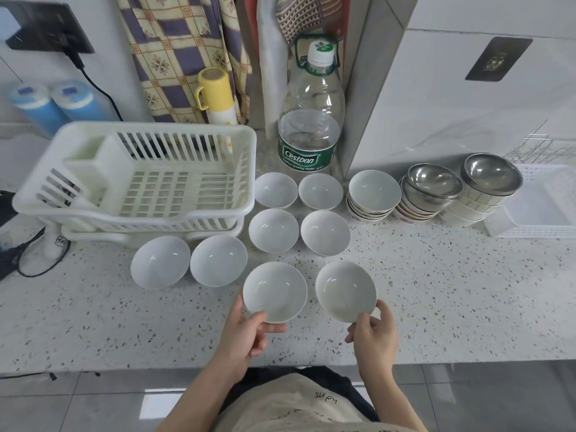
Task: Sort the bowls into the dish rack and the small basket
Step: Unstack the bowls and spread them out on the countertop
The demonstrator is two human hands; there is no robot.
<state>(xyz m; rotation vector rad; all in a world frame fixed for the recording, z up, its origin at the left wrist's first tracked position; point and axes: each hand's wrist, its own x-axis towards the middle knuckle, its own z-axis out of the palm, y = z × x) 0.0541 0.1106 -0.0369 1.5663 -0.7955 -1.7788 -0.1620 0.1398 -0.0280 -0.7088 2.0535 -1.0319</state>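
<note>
Start of sorting; my left hand (246, 333) pinches one white bowl (275, 292) at its near rim, right hand (375, 333) pinches another (345, 290), both lower centre; next: carry to dish rack (137, 179), upper left, w/o knocking loose bowls.

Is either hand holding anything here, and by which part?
Yes. The left hand pinches a white bowl at its near rim; the right hand pinches another white bowl at its near rim.

A home kitchen, going by the speckled stone table (436, 291), white dish rack (140, 182), stacked bowls (374, 194) and hanging apron (177, 57).
</note>
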